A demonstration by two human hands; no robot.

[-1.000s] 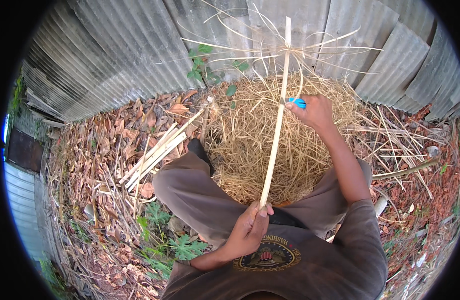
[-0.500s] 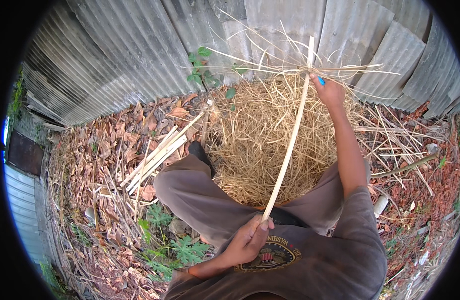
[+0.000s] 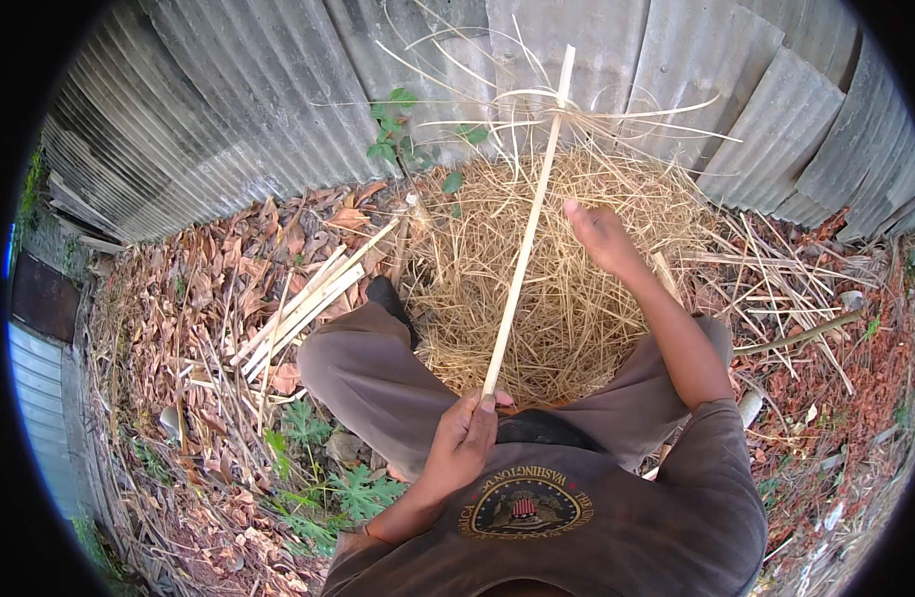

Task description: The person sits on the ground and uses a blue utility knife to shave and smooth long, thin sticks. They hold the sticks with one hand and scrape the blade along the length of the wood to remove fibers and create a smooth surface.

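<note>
A long, pale bamboo strip (image 3: 525, 249) runs from my lap up toward the metal wall. My left hand (image 3: 464, 438) pinches its near end, close to my shirt. Thin curled shavings (image 3: 656, 114) fan out sideways around the strip's far end. To the right of the strip and apart from it, my right hand (image 3: 605, 239) hangs over the straw-coloured heap. Its fingers are curled and its thumb points up; anything inside them is hidden. Beneath the strip, between my legs, lies the big heap of dry shavings (image 3: 567, 328).
A corrugated metal wall (image 3: 259, 90) stands close behind the heap. Several split bamboo strips (image 3: 303, 308) lie on dry leaves at the left. Loose sticks (image 3: 776, 284) are scattered at the right. Green weeds (image 3: 363, 493) grow near my left leg.
My right hand has come off the strip's far end and drawn back toward me; the blue-handled tool seen in it no longer shows. The strip and left hand have shifted left.
</note>
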